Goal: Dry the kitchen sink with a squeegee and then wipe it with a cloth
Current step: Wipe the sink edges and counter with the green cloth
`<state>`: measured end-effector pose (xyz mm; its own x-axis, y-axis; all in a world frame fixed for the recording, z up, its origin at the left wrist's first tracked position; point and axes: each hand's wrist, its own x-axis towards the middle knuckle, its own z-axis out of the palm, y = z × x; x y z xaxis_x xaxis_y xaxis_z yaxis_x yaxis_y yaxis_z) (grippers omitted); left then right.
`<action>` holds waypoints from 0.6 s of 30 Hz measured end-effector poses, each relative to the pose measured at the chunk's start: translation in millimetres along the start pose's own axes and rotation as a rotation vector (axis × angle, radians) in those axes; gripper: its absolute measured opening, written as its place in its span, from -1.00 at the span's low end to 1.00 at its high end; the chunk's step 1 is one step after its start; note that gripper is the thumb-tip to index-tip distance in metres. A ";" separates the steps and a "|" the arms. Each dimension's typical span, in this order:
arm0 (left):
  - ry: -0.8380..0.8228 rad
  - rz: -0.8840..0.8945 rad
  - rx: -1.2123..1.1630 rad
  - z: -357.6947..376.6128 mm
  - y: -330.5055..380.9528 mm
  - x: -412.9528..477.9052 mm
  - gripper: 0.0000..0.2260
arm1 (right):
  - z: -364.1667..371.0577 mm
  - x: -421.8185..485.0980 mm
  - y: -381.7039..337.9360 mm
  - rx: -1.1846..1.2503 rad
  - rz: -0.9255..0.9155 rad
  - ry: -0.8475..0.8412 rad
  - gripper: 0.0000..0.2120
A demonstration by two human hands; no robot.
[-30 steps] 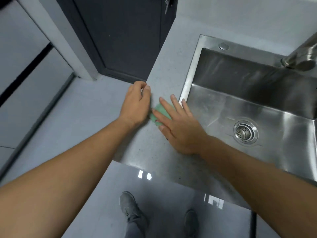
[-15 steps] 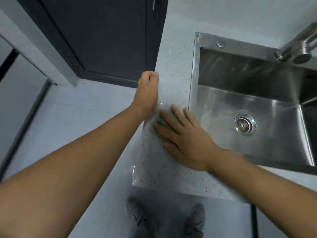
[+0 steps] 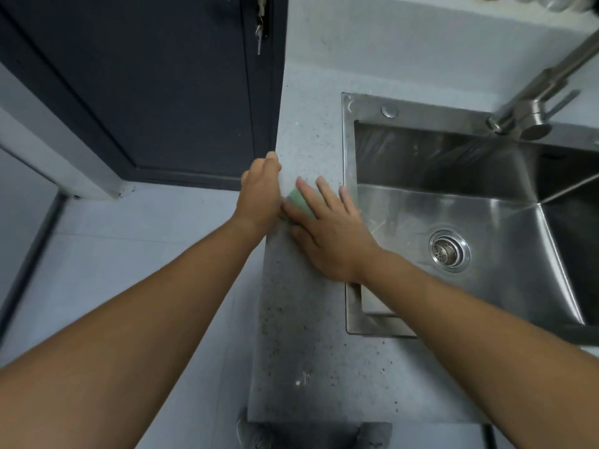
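Observation:
A small green cloth (image 3: 299, 202) lies on the speckled grey counter (image 3: 308, 351), just left of the steel sink (image 3: 349, 150). My right hand (image 3: 330, 234) rests flat on the cloth with its fingers spread, covering most of it. My left hand (image 3: 261, 189) is curled into a fist at the counter's left edge, touching the cloth's left side. What its fingers enclose is hidden. The sink basin looks streaked, with a round drain strainer (image 3: 449, 251) in its floor. No squeegee is in view.
A steel faucet (image 3: 531, 115) reaches over the sink's back right. A dark door (image 3: 146, 92) with keys (image 3: 259, 30) in its lock stands left of the counter. Pale floor tiles lie below, and my shoes (image 3: 252, 435) show at the counter's front edge.
The camera has moved nearer and shifted over the counter. My left fist rose along the counter edge, then came back beside the cloth. My right hand stayed flat on the cloth.

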<state>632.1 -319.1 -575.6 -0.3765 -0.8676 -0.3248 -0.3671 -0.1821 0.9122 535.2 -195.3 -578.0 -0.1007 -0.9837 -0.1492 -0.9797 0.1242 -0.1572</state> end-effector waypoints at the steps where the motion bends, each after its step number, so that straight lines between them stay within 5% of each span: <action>1: 0.017 0.023 0.029 0.0 1.7 4.3 -0.75 | -3.9 19.4 10.4 0.005 0.029 0.010 -0.50; 7: 0.062 0.133 0.138 8.5 8.8 17.7 -0.65 | -19.5 79.9 65.4 0.344 0.072 0.145 -0.57; 13: -0.004 0.278 0.204 23.9 26.7 4.5 -0.79 | -42.5 95.5 82.4 0.597 0.164 0.230 -0.59; 15: 0.025 0.357 0.172 32.8 41.5 3.4 -0.82 | -52.8 87.1 80.9 0.878 0.317 0.410 -0.63; 18: -0.024 0.303 -0.048 65.2 70.2 -2.5 -0.82 | -69.2 57.1 82.5 1.641 0.531 0.476 -0.78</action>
<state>551.8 -299.5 -527.0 -0.4824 -0.8749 -0.0416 -0.1949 0.0609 0.9789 436.7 -250.3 -532.0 -0.6436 -0.7113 -0.2826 0.2987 0.1065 -0.9484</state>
